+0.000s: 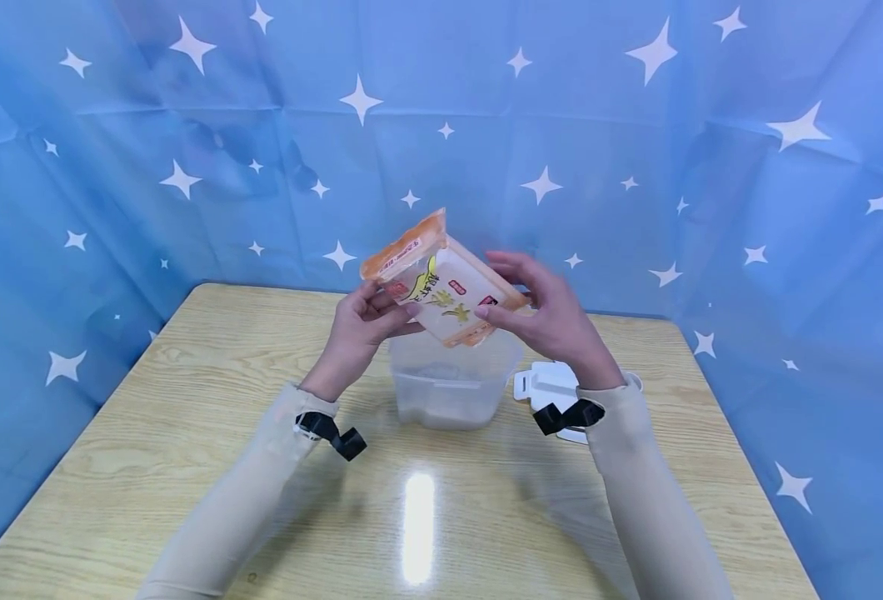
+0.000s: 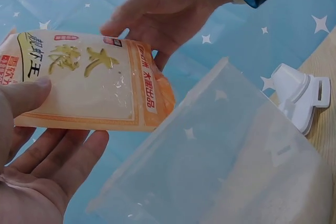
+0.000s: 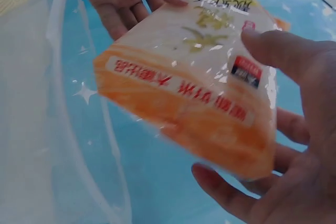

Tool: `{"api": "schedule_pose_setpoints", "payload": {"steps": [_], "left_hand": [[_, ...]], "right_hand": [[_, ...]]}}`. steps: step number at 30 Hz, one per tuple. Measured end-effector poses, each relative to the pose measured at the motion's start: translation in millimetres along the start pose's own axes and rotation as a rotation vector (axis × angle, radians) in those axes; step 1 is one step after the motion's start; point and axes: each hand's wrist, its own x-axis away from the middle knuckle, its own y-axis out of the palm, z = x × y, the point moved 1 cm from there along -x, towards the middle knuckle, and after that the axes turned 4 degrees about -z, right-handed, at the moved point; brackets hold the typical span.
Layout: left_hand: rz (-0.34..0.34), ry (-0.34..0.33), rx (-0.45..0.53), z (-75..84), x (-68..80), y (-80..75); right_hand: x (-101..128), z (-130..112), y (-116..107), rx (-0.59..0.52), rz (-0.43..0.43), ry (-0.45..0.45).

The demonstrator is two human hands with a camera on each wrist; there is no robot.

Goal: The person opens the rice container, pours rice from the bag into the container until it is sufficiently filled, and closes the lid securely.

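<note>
Both hands hold an orange-and-white bag of rice [image 1: 449, 287] in the air, tilted, above a translucent plastic bin [image 1: 447, 402]. My left hand [image 1: 362, 329] grips the bag's left end, thumb on the printed face and fingers beneath. At the opposite end my right hand [image 1: 550, 317] pinches it, with the thumb [image 3: 273, 51] on the front and the fingers behind. The bag looks sealed and block-shaped in the left wrist view. The bin's open rim [image 2: 168, 129] lies just below the bag there.
A white lid [image 1: 550, 385] lies on the wooden table [image 1: 187, 433] right of the bin, partly behind the right wrist. A blue star-patterned curtain [image 1: 441, 167] stands behind the table and along both sides. Each wrist wears a black camera mount.
</note>
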Motion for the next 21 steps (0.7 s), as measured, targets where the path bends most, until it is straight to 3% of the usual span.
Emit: {"api": "schedule_pose_setpoints", "payload": {"steps": [5, 14, 17, 21], "left_hand": [[-0.001, -0.014, 0.031, -1.9, 1.2, -0.1], [-0.043, -0.025, -0.073, 10.0, 3.9, -9.5], [-0.069, -0.014, -0.151, 17.9, 3.5, -12.7], [-0.110, 0.030, -0.325, 30.6, 3.0, -13.4]], "right_hand": [[2, 6, 1, 0.019, -0.027, 0.018], [5, 7, -3, 0.033, -0.007, 0.030], [6, 5, -4, 0.028, -0.016, 0.016], [8, 1, -4, 0.071, -0.033, -0.031]]}}
